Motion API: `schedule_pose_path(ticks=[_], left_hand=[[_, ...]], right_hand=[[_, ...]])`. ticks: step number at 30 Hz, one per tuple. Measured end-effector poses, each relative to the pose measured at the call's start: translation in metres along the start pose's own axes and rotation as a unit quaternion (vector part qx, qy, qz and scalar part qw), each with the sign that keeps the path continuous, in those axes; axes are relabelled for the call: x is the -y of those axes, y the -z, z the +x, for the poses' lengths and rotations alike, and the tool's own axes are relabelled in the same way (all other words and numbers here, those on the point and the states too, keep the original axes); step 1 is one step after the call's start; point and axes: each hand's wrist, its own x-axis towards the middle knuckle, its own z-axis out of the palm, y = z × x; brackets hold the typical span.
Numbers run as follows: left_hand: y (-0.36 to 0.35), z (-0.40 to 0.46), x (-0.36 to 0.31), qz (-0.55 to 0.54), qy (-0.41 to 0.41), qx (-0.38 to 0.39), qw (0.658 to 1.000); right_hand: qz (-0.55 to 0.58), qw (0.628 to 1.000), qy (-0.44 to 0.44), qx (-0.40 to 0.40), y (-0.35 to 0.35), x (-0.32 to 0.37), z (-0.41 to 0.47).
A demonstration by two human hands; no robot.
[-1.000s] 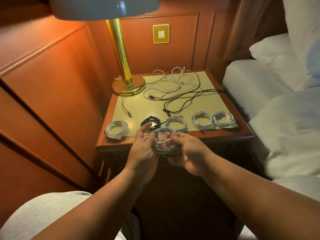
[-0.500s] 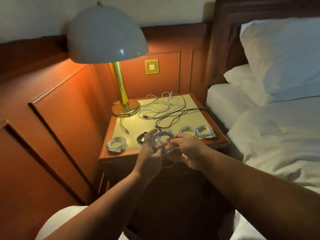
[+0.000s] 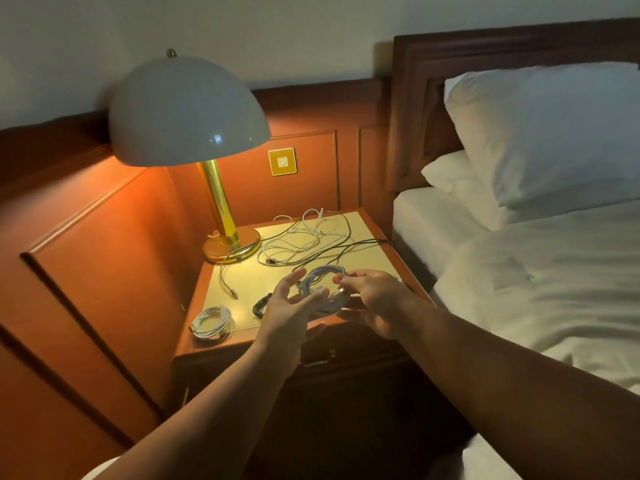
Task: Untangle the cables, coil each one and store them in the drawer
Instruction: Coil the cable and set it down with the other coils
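Both hands hold a white cable coil [image 3: 322,289] over the nightstand [image 3: 242,275]: left hand [image 3: 289,308] cradles it loosely with fingers spread, right hand [image 3: 372,299] pinches the plug end to tuck it in.

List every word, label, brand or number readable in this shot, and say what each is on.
None can be read.
The wall switch plate is plain gold and white, with no marking that shows.
The lamp shade is unmarked.
Any print on the cable plugs, such as the coiled white cable, is too small to tell.
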Motion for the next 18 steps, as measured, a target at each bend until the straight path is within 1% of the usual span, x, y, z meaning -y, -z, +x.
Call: schedule_pose_path(ticks=[7, 10, 13, 18], left_hand=[[-0.004, 0.008, -0.003, -0.015, -0.006, 0.029, 0.999], [-0.005, 0.01, -0.002, -0.052, 0.017, 0.051, 0.997], [-0.006, 0.016, -0.001, -0.094, 0.038, 0.055, 0.993], [-0.006, 0.02, 0.002, -0.092, 0.062, 0.052, 0.992]], right_hand=[[0.04, 0.999, -0.031, 0.002, 0.007, 0.005, 0.012], [0.043, 0.998, -0.034, -0.005, 0.006, 0.004, 0.016], [0.06, 0.997, -0.047, -0.008, 0.006, 0.002, 0.019], [0.049, 0.997, -0.05, -0.016, 0.007, 0.001, 0.025]])
